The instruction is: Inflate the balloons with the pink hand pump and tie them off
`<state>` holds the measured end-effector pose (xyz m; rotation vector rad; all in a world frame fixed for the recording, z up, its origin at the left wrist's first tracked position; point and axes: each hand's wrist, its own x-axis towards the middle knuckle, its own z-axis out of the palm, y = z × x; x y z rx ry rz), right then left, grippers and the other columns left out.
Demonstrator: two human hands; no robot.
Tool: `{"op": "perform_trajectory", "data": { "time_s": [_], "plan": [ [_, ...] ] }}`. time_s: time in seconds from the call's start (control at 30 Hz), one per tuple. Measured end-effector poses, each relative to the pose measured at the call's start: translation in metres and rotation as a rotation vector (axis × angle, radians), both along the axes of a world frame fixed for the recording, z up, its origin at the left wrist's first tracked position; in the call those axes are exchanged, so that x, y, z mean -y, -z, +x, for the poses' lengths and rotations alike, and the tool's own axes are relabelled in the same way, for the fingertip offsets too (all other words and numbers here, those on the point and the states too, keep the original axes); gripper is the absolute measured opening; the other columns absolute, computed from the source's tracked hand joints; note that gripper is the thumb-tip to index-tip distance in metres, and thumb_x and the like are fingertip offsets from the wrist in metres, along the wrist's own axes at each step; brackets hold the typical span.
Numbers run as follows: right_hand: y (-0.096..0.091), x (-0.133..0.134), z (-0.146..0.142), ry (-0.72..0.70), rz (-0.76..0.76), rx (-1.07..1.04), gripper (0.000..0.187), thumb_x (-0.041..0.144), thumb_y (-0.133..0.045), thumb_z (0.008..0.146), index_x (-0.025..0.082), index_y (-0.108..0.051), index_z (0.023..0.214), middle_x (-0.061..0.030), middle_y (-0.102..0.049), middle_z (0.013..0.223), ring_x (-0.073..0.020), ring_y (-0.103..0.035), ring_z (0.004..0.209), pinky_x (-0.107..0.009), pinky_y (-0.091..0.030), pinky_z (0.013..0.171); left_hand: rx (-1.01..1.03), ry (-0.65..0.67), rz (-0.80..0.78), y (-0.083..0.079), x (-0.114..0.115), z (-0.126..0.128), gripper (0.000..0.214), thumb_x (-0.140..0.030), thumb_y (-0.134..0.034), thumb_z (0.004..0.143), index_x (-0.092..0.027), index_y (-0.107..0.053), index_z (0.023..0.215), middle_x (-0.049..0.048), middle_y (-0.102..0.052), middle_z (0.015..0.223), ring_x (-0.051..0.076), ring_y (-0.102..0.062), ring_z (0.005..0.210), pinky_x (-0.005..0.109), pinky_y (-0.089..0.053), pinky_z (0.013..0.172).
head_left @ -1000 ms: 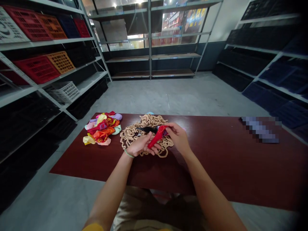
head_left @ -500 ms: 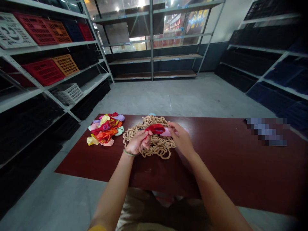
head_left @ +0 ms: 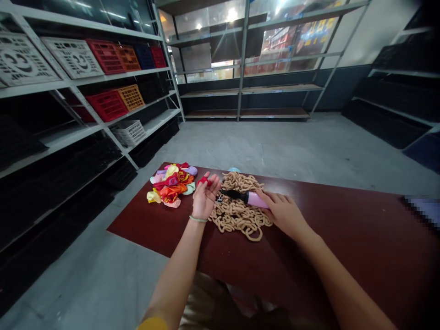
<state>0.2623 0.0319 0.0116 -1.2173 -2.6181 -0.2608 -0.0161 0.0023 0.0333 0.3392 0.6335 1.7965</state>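
Our left hand (head_left: pixel 205 199) has moved the limp, red, rubbery balloon (head_left: pixel 204 180) leftward, away from the pink-and-black plastic pump (head_left: pixel 257 200). Leftmost, white, red and orange slatted plastic crates (head_left: pixel 18 59) hide their contents from us. The balloon, by our left thumb, looks light, soft and stretchy, best pinched at its neck; we cannot tell whether the thumb clamps it; the other fingers lie apart. Our right hand (head_left: pixel 290 214) clamps the pump's stiff-looking handle over tangled tan cords (head_left: pixel 237 213).
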Motion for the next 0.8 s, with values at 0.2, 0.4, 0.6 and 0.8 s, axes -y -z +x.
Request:
{"op": "perform_trajectory", "data": {
  "time_s": [0.2, 0.4, 0.6, 0.8],
  "plan": [
    [-0.01, 0.009, 0.006, -0.013, 0.03, -0.127, 0.053, 0.035, -0.051, 0.093, 0.024, -0.045, 0.145, -0.0119, -0.067, 0.118, -0.0286, -0.063, 0.1, -0.04, -0.048, 0.081, -0.02, -0.132, 0.015, 0.004, -0.001, -0.001, 0.026, -0.016, -0.057, 0.093, -0.019, -0.06, 0.118, 0.0091, -0.07, 0.118, 0.016, -0.067, 0.11, 0.033, -0.05, 0.102],
    [-0.02, 0.027, -0.012, -0.07, 0.002, -0.233, 0.054, 0.034, -0.051, 0.094, 0.031, -0.042, 0.147, -0.007, -0.066, 0.119, -0.0242, -0.067, 0.095, -0.033, -0.053, 0.071, -0.029, -0.165, 0.039, 0.003, 0.0, 0.001, 0.025, -0.018, -0.056, 0.094, -0.019, -0.06, 0.118, 0.0103, -0.066, 0.128, 0.018, -0.062, 0.121, 0.034, -0.049, 0.103],
    [-0.016, 0.032, -0.021, -0.138, -0.023, -0.196, 0.051, 0.033, -0.05, 0.094, 0.03, -0.046, 0.145, -0.0071, -0.067, 0.117, -0.0238, -0.066, 0.098, -0.034, -0.053, 0.076, -0.022, -0.143, 0.049, 0.0, 0.001, 0.004, 0.024, -0.019, -0.054, 0.095, -0.019, -0.061, 0.117, 0.011, -0.066, 0.127, 0.019, -0.061, 0.121, 0.035, -0.048, 0.103],
    [-0.017, 0.034, -0.022, -0.127, -0.009, -0.19, 0.052, 0.034, -0.05, 0.095, 0.031, -0.043, 0.147, -0.007, -0.067, 0.119, -0.0234, -0.066, 0.097, -0.034, -0.052, 0.075, -0.045, -0.118, 0.045, 0.0, 0.002, 0.006, 0.024, -0.019, -0.053, 0.096, -0.019, -0.06, 0.119, 0.0103, -0.068, 0.123, 0.019, -0.064, 0.116, 0.035, -0.049, 0.102]
  ]
}}
